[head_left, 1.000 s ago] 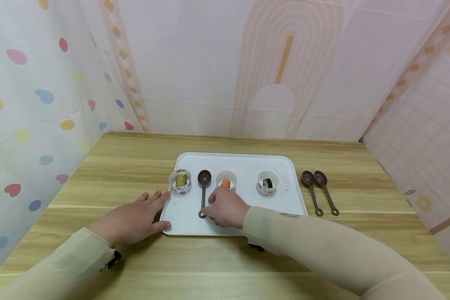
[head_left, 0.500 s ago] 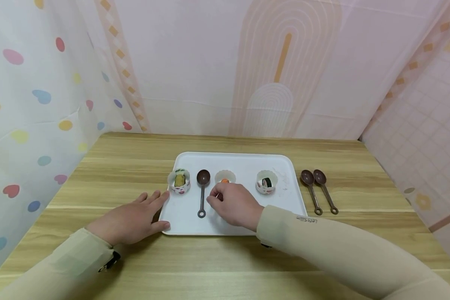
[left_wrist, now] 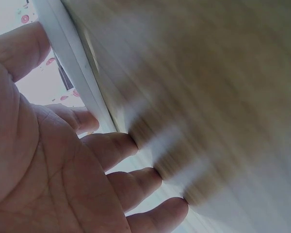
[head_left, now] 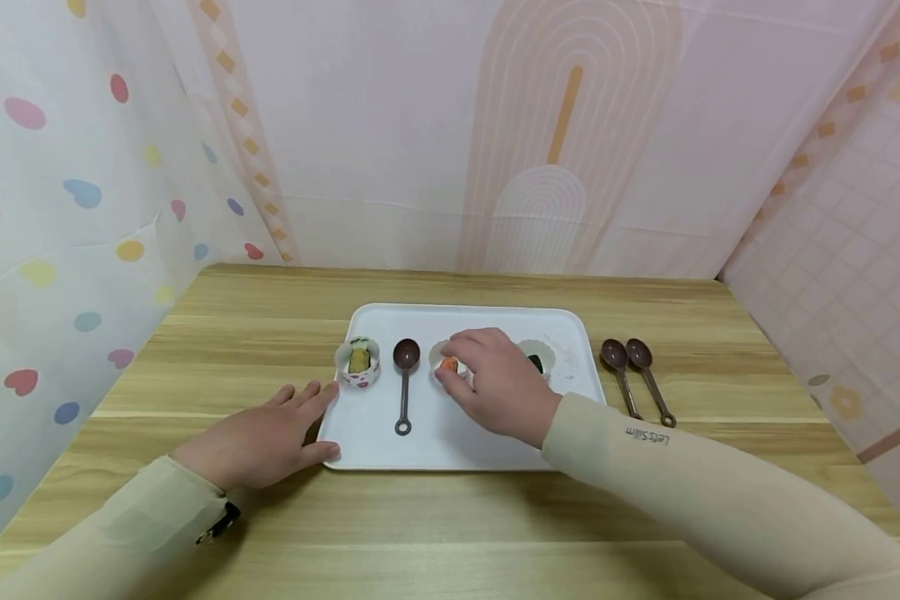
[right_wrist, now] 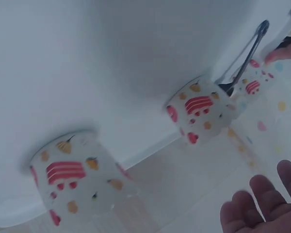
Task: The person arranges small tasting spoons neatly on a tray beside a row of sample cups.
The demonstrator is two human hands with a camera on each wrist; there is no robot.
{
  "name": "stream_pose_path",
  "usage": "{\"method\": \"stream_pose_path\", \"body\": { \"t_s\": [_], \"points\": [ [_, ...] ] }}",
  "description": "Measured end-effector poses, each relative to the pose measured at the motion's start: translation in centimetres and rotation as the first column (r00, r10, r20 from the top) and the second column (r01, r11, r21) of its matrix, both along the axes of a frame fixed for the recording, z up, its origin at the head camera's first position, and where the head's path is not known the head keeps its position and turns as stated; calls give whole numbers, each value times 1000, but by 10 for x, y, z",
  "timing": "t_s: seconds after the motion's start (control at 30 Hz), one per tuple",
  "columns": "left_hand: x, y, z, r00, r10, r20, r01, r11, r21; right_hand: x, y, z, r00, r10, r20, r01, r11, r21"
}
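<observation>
A white tray (head_left: 371, 446) bears three patterned paper cups with sushi pieces. My left hand (head_left: 264, 442) rests at its left edge, fingers spread straight, thumb on the rim. Beside that hand is the left cup (head_left: 360, 381); a brown measuring spoon (head_left: 405, 387) lies just right of it, bowl away from me. My right hand (head_left: 498, 385) hovers over the middle cup (head_left: 439, 379), overlapping it in the head view, with fingers loosely bent and nothing held. In the right wrist view its fingers (right_wrist: 269, 199) are apart from the cups. It partly hides the right cup (head_left: 543, 350).
Two more brown spoons, one nearer the tray (head_left: 617, 358) and one further right (head_left: 641, 358), lie side by side on the wooden table (head_left: 450, 517). Patterned curtains (head_left: 382, 150) hang behind the table and along both sides.
My right hand has let go of the spoon's handle and moved right and away from me, over the middle cup. The spoon stays lying on the tray. My left hand has kept still.
</observation>
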State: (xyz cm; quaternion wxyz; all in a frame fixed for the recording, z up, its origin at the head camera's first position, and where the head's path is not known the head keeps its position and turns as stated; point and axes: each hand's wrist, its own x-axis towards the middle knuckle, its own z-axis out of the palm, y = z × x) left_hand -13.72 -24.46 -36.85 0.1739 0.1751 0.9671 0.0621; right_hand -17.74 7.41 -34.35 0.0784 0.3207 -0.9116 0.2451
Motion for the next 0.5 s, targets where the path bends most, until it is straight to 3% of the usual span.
{"method": "stream_pose_path", "body": {
  "t_s": [0.5],
  "points": [
    [0, 1, 1, 1000, 6, 4, -6, 1000, -9, -14, 28, -3, 992, -127, 19, 121, 976, 183]
  ]
}}
